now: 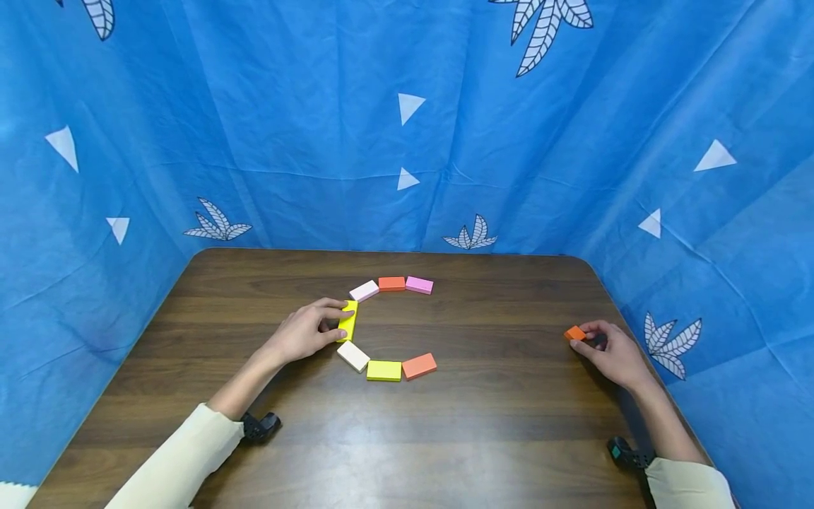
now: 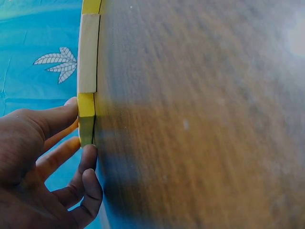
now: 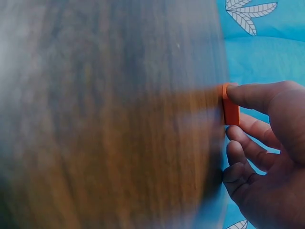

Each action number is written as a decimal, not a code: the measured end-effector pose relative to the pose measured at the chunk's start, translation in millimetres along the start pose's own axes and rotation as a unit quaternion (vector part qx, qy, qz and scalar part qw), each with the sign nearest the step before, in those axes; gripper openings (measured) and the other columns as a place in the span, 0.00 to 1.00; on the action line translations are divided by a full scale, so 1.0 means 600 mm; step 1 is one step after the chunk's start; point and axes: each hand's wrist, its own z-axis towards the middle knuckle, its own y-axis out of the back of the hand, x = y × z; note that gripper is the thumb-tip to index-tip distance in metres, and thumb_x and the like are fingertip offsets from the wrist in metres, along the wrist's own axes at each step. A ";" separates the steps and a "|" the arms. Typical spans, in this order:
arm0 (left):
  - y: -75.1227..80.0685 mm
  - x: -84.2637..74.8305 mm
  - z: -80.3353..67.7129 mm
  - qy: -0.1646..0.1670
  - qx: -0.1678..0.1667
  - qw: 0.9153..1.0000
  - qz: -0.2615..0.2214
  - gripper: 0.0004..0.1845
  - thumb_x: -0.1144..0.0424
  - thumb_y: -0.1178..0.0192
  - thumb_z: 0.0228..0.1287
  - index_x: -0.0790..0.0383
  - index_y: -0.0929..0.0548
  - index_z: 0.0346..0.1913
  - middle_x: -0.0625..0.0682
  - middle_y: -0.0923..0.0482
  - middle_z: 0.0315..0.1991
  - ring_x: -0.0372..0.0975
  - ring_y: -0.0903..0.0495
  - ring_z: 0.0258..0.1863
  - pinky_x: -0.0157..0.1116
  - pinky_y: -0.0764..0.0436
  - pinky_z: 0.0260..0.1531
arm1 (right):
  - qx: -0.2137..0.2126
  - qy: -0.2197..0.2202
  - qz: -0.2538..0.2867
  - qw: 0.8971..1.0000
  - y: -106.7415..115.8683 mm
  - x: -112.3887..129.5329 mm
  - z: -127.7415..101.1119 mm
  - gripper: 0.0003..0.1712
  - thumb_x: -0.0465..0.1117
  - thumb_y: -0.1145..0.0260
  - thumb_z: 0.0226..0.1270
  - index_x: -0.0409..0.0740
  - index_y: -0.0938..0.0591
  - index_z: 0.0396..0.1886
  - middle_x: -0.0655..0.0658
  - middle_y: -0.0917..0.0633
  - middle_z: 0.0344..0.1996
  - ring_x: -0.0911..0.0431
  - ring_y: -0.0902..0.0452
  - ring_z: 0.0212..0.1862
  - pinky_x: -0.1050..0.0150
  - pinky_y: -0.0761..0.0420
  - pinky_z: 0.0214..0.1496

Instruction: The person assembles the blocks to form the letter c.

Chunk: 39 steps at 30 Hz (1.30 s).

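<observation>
While the head view looks down on the wooden counter [image 1: 509, 424], the left hand [image 1: 305, 332] pinches a yellow block [image 1: 348, 320] in a C-shaped row of blocks, and the right hand [image 1: 613, 353] pinches an orange block [image 1: 575, 334] well apart near the right edge.

Left wrist view: fingers [image 2: 57, 119] curl onto the yellow block [image 2: 86, 119], which touches a cream block [image 2: 88, 52].

Right wrist view: fingers [image 3: 252, 95] grip the orange block [image 3: 231, 110] on the counter.

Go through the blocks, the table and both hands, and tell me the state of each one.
Left hand: fingers pinch the upright yellow block.
Right hand: pinches the small orange block on the table.
Pale pink block, orange-red block, pink block: flat, top of the arc.
Cream block, yellow-green block, salmon block: flat, bottom of the arc.
</observation>
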 end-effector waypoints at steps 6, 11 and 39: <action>0.000 0.000 0.001 0.005 -0.001 1.000 0.000 0.25 0.56 0.28 0.73 0.51 0.15 0.70 0.51 0.22 0.74 0.34 0.19 0.37 0.34 0.24 0.34 | -0.010 0.001 -0.002 1.000 -0.004 0.001 0.000 0.23 0.43 0.26 0.74 0.29 0.19 0.56 0.32 0.16 0.44 0.60 0.29 0.33 0.68 0.28 0.34; -0.001 0.000 0.001 0.007 -0.001 1.000 0.002 0.25 0.56 0.28 0.72 0.51 0.15 0.70 0.52 0.21 0.74 0.34 0.18 0.38 0.35 0.24 0.35 | -0.012 -0.003 -0.006 1.000 -0.006 0.001 0.000 0.23 0.43 0.26 0.75 0.30 0.19 0.57 0.33 0.16 0.45 0.60 0.29 0.33 0.68 0.28 0.34; -0.002 0.001 0.000 -0.002 -0.005 1.000 0.002 0.24 0.55 0.28 0.73 0.53 0.14 0.69 0.53 0.21 0.74 0.35 0.17 0.40 0.36 0.21 0.38 | 0.054 0.030 0.002 0.998 -0.031 0.083 0.004 0.20 0.43 0.28 0.77 0.36 0.17 0.60 0.37 0.17 0.48 0.53 0.26 0.39 0.65 0.27 0.38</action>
